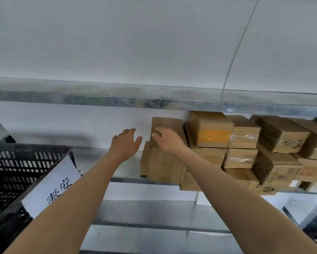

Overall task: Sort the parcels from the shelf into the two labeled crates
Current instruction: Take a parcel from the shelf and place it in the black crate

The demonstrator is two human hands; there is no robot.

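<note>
Since we only have the head view, everything below comes from it.

Parcels sit stacked on the shelf board (106, 162), all on its right half. The stack's right end is cut off by the frame edge. Its bottom row overhangs the shelf board's front lip and is partly hidden behind the right forearm.

The right hand (167, 141) rests on the top parcel (166, 123), the leftmost upper box on the shelf board. Its fingers lie fairly straight and close together across the parcel's front. The thumb is hidden under the palm, so we can't tell if it hooks anything.

The left hand (125, 143) hangs in the air above the shelf board's middle with its fingers spread, touching nothing.

The yellow-taped parcel (211, 133) is further along the shelf board to the right. Markings on the boxes past it are too blurred to read.

The black crate (16, 171) is at the shelf board's left end, cropped by the frame. The left forearm covers part of its white label (51, 186), so only some handwritten characters show.
</note>
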